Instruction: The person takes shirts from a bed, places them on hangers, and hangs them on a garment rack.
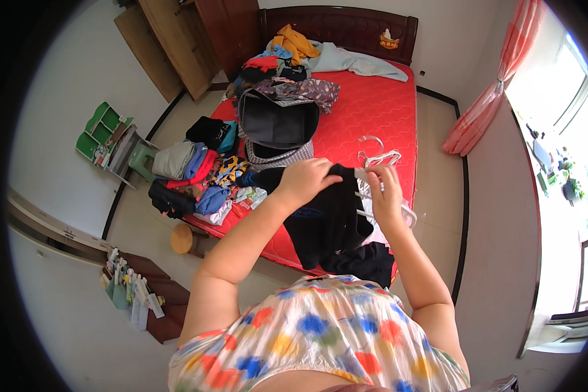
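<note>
A black garment (323, 225) hangs from my left hand (307, 183), whose fingers are closed on its upper edge. Its lower part spreads toward the front of the bed. Close by on the right, my right hand (387, 193) pinches a pale piece that looks like part of a white clothes hanger (364, 210), at the garment's right edge. Much of the hanger is hidden by the cloth and my fingers. More black cloth (366, 262) lies beneath, at the bed's front edge. Several white hangers (384, 157) lie just beyond my right hand.
The bed has a red mattress (372, 98). An open dark bag with checked sides (277, 121) stands on it. Folded clothes (173, 163) are stacked at its left; more clothes (297, 46) are heaped toward the headboard. A wooden stool (181, 240) stands left, a windowsill (536, 176) right.
</note>
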`<state>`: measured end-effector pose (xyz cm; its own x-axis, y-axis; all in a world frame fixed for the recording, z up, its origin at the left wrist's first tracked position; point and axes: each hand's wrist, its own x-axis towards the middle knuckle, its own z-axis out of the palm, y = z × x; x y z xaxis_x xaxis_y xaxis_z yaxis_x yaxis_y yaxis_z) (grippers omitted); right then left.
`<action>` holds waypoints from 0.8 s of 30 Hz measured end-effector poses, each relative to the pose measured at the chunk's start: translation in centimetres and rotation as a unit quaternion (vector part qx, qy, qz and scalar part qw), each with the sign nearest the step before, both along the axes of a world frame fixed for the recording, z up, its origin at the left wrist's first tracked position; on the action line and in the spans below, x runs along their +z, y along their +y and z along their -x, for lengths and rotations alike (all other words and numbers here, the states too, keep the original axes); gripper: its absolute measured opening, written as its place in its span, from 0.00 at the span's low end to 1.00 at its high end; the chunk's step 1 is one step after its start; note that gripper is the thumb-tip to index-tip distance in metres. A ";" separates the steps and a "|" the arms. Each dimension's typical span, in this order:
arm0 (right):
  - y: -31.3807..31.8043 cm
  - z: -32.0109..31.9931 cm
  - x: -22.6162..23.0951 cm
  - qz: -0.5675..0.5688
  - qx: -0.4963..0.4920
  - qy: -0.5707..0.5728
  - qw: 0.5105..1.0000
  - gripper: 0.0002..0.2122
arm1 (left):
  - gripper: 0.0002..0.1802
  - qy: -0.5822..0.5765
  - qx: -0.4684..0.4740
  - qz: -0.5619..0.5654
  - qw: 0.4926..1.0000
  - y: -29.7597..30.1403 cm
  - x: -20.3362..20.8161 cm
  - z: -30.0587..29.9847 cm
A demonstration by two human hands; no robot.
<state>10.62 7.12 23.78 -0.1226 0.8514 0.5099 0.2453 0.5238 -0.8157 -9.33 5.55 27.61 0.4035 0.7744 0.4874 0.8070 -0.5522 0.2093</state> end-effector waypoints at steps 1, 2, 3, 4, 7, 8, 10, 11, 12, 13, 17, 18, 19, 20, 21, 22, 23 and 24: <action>-0.5 -0.3 0.5 -0.080 -0.029 -0.014 0.996 0.04 | 0.18 -0.027 0.051 0.010 0.998 -0.1 0.0 0.7; -1.0 -0.6 0.9 -0.159 -0.058 -0.027 0.985 0.02 | 0.19 -0.054 0.103 0.020 0.993 -0.1 0.0 1.3; -1.7 -0.8 0.7 -0.159 -0.030 -0.034 0.986 0.03 | 0.22 -0.080 0.117 -0.045 0.989 -0.1 -0.1 1.8; -2.4 -1.3 0.2 -0.098 0.038 -0.053 0.993 0.03 | 0.22 -0.128 0.120 -0.100 0.979 0.1 -0.6 2.5; -2.2 -1.3 -2.3 -0.115 0.042 -0.101 0.987 0.04 | 0.23 -0.161 0.134 -0.071 0.975 -0.6 1.7 2.5; -1.9 -1.1 -2.9 -0.115 0.042 -0.101 0.987 0.04 | 0.23 -0.161 0.134 -0.071 0.975 -0.7 1.9 2.7; -1.3 -0.8 -3.6 -0.136 -0.026 -0.132 0.982 0.05 | 0.23 -0.181 0.121 -0.087 0.972 -1.1 2.3 3.0; -0.9 -0.8 -3.5 -0.118 -0.018 -0.138 0.983 0.05 | 0.23 -0.184 0.121 -0.093 0.971 -1.3 2.6 3.0; -0.4 -0.4 -3.3 -0.118 -0.017 -0.137 0.983 0.05 | 0.23 -0.183 0.121 -0.093 0.971 -1.5 2.8 3.0; 0.2 0.0 -3.1 -0.141 -0.010 -0.145 0.979 0.04 | 0.23 -0.185 0.122 -0.094 0.971 -1.7 3.0 2.9; 1.7 0.9 -3.3 -0.101 0.062 -0.182 0.976 0.04 | 0.23 -0.189 0.118 -0.087 0.971 -2.3 3.6 2.9; 2.2 0.9 -3.7 -0.071 0.108 -0.194 0.973 0.03 | 0.23 -0.189 0.116 -0.088 0.971 -2.5 3.8 2.9; 2.7 0.8 -4.2 -0.109 0.119 -0.225 0.961 0.04 | 0.23 -0.195 0.111 -0.091 0.970 -2.7 3.9 2.9; 3.2 0.6 -4.8 -0.109 0.118 -0.225 0.961 0.04 | 0.23 -0.202 0.105 -0.095 0.969 -2.8 4.0 3.0; 3.6 0.2 -5.3 -0.135 0.123 -0.302 0.936 0.04 | 0.23 -0.202 0.104 -0.095 0.969 -2.9 4.0 3.1; 3.8 0.1 -5.3 -0.160 0.129 -0.376 0.904 0.04 | 0.22 -0.209 0.109 -0.093 0.967 -3.0 4.0 3.5; 3.7 0.0 -5.4 -0.160 0.130 -0.376 0.903 0.04 | 0.22 -0.215 0.113 -0.091 0.966 -3.1 3.9 3.8; 3.4 -0.2 -5.5 -0.072 0.092 -0.282 0.952 0.03 | 0.22 -0.215 0.113 -0.091 0.966 -3.0 3.7 4.1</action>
<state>10.87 10.49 18.27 -0.5515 0.7155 0.4288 0.5172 0.6966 -0.4972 -13.45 2.55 31.32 -0.0371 0.7043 0.7090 0.7711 -0.4311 0.4685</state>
